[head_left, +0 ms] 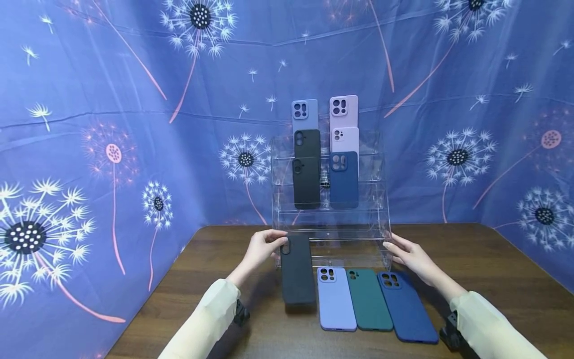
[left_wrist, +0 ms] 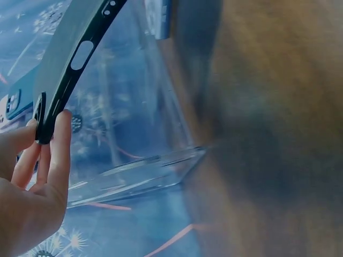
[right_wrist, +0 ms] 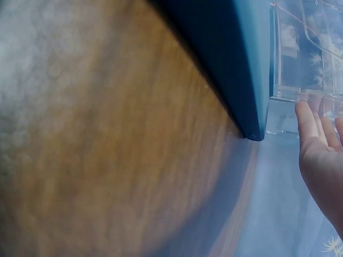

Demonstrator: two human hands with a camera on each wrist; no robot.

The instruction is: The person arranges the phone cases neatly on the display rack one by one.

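Note:
A black phone case point(head_left: 298, 271) is pinched near its camera cutout by my left hand point(head_left: 263, 248), at the lower left of the clear tiered stand point(head_left: 332, 234). In the left wrist view, thumb and fingers grip one corner of the black phone case point(left_wrist: 67, 64), which is held up off the wooden table. My right hand point(head_left: 407, 255) is at the stand's lower right side with its fingers extended. The right wrist view has those fingertips point(right_wrist: 303, 110) right at the clear plastic edge point(right_wrist: 292, 96). Below that hand lies a dark blue phone case point(head_left: 409, 309).
A light purple phone case point(head_left: 336, 301) and a green phone case point(head_left: 369, 301) lie on the wooden table point(head_left: 193, 294) in front of the stand. Upper tiers bear two columns of cases, including a black case point(head_left: 307, 184) and a blue case point(head_left: 344, 182). Patterned cloth point(head_left: 134, 99) hangs behind.

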